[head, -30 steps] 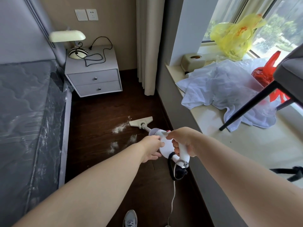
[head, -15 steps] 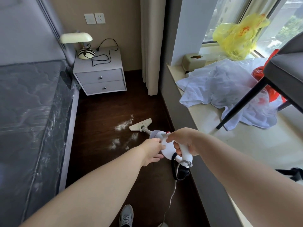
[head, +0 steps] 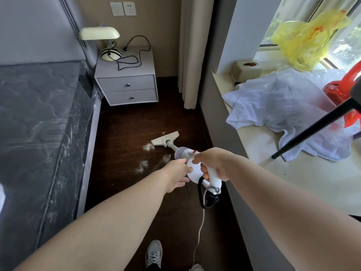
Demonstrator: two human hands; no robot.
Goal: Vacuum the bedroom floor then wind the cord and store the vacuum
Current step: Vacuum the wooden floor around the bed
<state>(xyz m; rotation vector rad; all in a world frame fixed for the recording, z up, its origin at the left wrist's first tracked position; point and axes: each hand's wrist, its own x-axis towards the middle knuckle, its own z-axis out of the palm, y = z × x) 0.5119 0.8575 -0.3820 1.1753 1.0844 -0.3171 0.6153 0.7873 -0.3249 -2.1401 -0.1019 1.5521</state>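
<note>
A small white handheld vacuum (head: 192,169) points down at the dark wood floor (head: 136,122). Its flat cream nozzle (head: 165,141) lies on the floor beside white fluff clumps (head: 145,147). More fluff (head: 142,165) lies nearer to me. My right hand (head: 213,165) grips the vacuum's handle from above. My left hand (head: 175,175) holds the left side of the vacuum body, fingers curled against it. A thin white cord (head: 199,237) hangs from the handle's rear down to the floor near my shoe.
A plastic-wrapped mattress (head: 39,133) borders the floor strip on the left. A grey nightstand (head: 127,85) with a lamp and black cable stands at the far end beside a curtain (head: 193,55). On the right runs a window ledge (head: 273,173) with white cloth (head: 283,106), bags and a chair leg (head: 316,128).
The nozzle has slid left over the larger fluff patch, and less fluff shows by it. Both hands keep their hold on the vacuum. My view has swung slightly left.
</note>
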